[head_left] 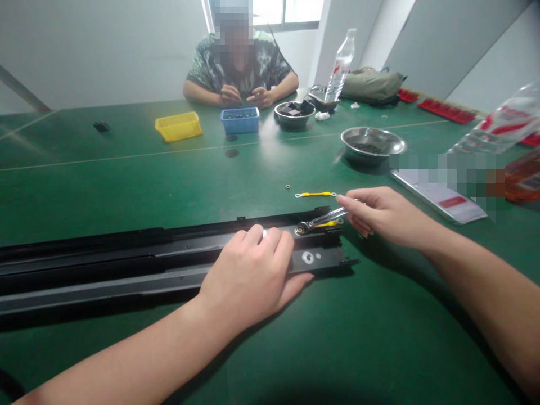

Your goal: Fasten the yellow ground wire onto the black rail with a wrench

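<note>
My right hand (375,214) pinches the handle of a metal wrench (331,215). The wrench's ring end sits over a fastener near the right end of a long black metal channel (169,275). My left hand (253,264) is wrapped over the channel just left of that spot, its fingers bent round the metal. A short yellow wire (327,224) with a ring terminal comes out from beside the wrench head. Behind the channel lie a second yellow wire (316,194) with ring terminals and a small brass-coloured nut (287,186).
Across the green table (126,197) sits another person (240,73), both hands by a blue bin (240,121). A yellow bin (179,127) stands left of it. Metal bowls (373,140), a white-edged flat device (439,197) and plastic bottles (502,121) stand to the right.
</note>
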Tool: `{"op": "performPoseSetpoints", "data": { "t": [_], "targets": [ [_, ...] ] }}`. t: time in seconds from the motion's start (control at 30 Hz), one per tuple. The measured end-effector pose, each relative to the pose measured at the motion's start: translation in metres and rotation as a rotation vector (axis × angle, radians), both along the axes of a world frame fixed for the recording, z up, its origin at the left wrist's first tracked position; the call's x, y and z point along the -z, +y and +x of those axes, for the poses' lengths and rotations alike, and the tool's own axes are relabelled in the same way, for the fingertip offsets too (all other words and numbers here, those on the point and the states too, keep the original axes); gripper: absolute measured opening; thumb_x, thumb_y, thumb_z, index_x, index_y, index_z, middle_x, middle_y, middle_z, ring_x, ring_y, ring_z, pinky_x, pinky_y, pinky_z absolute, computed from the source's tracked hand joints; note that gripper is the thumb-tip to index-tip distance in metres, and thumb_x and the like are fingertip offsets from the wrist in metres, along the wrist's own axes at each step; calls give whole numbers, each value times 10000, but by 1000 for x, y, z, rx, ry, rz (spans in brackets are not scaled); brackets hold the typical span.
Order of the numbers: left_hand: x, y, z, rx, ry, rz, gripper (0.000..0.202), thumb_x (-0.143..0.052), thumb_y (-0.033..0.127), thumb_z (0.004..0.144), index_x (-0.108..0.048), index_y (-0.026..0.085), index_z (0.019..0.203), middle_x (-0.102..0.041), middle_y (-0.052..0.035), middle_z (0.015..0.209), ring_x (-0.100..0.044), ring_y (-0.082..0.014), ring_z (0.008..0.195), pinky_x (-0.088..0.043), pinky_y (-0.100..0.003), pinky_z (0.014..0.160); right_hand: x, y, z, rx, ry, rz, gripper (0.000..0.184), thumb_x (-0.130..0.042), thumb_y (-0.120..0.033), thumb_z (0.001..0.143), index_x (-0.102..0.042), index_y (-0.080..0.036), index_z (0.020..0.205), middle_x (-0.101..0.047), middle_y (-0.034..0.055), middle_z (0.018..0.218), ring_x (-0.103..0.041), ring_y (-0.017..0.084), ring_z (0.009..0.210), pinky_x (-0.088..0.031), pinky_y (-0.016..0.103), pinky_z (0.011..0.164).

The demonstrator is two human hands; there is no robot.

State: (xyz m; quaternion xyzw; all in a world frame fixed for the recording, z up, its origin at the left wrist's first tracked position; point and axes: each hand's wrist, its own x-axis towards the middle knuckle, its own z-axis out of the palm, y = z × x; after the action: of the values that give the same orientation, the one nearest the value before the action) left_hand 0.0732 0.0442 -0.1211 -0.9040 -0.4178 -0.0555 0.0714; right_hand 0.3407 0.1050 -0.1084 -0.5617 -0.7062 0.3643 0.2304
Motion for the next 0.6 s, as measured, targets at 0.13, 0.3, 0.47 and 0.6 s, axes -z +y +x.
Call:
{"op": "performPoseSetpoints", "data": {
  "t": [0.13,0.3,0.47,0.6],
  "targets": [
    [1,0,0,0,-8,9,439,-437,600,996,-570,188,1068,-601,-85,985,-543,-301,918,-466,-465,785,2,2,5,-25,-26,-101,558,-566,-709,923,-523,-220,656,-525,-14,499,-488,148,478,-354,303,520],
    [0,0,1,6,-24,19,450,-459,596,989,-582,174,1084,-614,-94,987,-544,-300,906,-468,-466,769,-2,2,14,-122,-147,-206,553,-573,-686,924,-530,-217,634,-535,-9,498,-452,142,476,-322,293,501],
    [0,0,1,4,-20,18,450,-461,600,987,-585,176,1070,-609,-89,974,-540,-297,894,-466,-464,759,-6,1,17,-218,-210,-286,546,-579,-666,927,-568,-210,627,-552,-2,503,-475,146,482,-350,288,507],
    [0,-1,1,2,-11,10,455,-436,605,994,-576,180,1073,-602,-87,980,-537,-298,899,-465,-465,766,-6,0,18,-236,-194,-298,544,-595,-661,918,-559,-207,620,-542,-2,499,-465,144,476,-340,288,498]
  ]
}}
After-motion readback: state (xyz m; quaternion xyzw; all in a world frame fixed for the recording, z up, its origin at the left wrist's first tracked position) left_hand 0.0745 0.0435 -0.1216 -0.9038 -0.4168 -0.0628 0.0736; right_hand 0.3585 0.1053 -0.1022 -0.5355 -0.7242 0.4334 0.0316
